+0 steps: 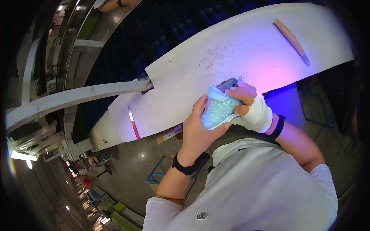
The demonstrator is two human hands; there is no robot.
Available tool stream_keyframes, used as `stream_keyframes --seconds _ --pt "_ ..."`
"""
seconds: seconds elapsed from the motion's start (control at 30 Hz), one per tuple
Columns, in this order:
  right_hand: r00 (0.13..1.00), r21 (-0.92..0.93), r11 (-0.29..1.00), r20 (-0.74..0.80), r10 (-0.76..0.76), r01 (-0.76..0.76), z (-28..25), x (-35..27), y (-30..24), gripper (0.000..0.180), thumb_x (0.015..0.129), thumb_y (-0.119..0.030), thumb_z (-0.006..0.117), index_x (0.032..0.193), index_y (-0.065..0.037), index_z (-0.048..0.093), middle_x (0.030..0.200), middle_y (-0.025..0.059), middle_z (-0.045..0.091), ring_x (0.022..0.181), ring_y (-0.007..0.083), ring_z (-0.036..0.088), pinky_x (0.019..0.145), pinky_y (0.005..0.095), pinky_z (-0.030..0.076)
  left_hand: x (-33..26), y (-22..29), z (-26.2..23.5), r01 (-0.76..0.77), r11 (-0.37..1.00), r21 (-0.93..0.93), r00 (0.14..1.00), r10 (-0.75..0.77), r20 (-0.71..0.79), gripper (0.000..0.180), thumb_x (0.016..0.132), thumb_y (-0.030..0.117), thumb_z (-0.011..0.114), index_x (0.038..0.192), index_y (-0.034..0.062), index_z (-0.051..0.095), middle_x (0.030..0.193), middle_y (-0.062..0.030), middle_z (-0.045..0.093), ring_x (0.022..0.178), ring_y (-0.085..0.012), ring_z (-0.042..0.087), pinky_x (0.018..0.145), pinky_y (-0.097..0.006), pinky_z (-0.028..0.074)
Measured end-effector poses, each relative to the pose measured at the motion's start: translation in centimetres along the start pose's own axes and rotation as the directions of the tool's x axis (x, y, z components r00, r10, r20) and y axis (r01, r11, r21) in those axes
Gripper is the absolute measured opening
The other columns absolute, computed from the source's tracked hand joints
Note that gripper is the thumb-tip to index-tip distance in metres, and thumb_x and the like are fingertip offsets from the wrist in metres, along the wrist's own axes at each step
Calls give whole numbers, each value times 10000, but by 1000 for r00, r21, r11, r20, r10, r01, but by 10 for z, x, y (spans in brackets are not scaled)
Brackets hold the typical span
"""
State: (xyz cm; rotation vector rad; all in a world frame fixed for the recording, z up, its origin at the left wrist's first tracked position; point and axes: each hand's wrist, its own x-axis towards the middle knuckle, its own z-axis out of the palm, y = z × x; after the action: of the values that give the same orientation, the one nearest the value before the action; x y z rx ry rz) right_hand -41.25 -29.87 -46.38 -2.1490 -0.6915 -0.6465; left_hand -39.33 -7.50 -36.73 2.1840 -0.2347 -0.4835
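Presently, a pale mint shoe (218, 108) is held between 2 hands at the near edge of the white table (216, 57), just above the person's chest. The left hand (198, 129) is cupped under the toe and sole, fingers closed on it. The right hand (250, 106), wrapped in white bandage or a glove across the palm, is clamped over the heel end; a grey object (227, 83) shows just behind the fingers, and what it is cannot be told. A black band is worn on each wrist.

Judged from its knit upper, the shoe is likely light and soft, yielding under pressure, with a firmer white sole; hold is best taken at the sole and heel, where it is stiffest.

Further out on the table, a red-handled knife (133, 122) lies near the left edge, and a wooden-handled tool (291, 37) lies at the far right, both well apart from the hands. Violet light falls across the table's right part.
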Motion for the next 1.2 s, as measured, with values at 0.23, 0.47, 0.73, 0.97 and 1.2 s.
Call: stream_keyframes --seconds 0.23,0.47,0.73,0.97,1.2 --pt "991 -17 999 -128 30 -32 15 -18 -7 438 759 -255 908 969 -114 551 1395 159 654 1230 389 664 1082 600 514 -3 4 -7 -77 980 183 997 75 17 951 719 327 972 1510 30 536 1317 -245 713 1186 -364 731 1005 -449 577" --pt "939 170 968 -259 225 -186 -67 -5 -22 754 735 -252 990 1316 -126 525 1387 208 651 1316 424 631 1081 540 539 22 39 1 -565 825 -32 813 563 151 734 796 41 852 1479 16 583 1529 -226 601 1379 -423 606 1122 -473 511" --pt "963 371 907 -94 251 -200 -112 5 -27 607 711 -206 987 1227 -25 723 1176 149 765 1151 368 741 1067 473 565 7 0 106 -548 829 -116 827 514 -229 494 768 77 919 1185 16 663 1126 -172 670 1039 -367 648 900 -442 538" --pt "967 385 904 -92 237 -185 -102 13 -28 631 702 -210 990 1237 -23 710 1199 146 766 1176 400 730 1053 491 565 17 26 106 -672 701 -238 731 577 -364 403 799 143 923 1015 56 594 956 -130 647 846 -325 613 729 -409 509" --pt "949 511 837 -115 292 -195 -102 2 -20 558 718 -149 986 1180 -43 691 1167 176 774 1184 400 722 1094 534 530 37 18 106 -684 687 -247 725 600 -338 424 756 133 933 1010 61 600 958 -117 634 865 -291 630 788 -381 526"
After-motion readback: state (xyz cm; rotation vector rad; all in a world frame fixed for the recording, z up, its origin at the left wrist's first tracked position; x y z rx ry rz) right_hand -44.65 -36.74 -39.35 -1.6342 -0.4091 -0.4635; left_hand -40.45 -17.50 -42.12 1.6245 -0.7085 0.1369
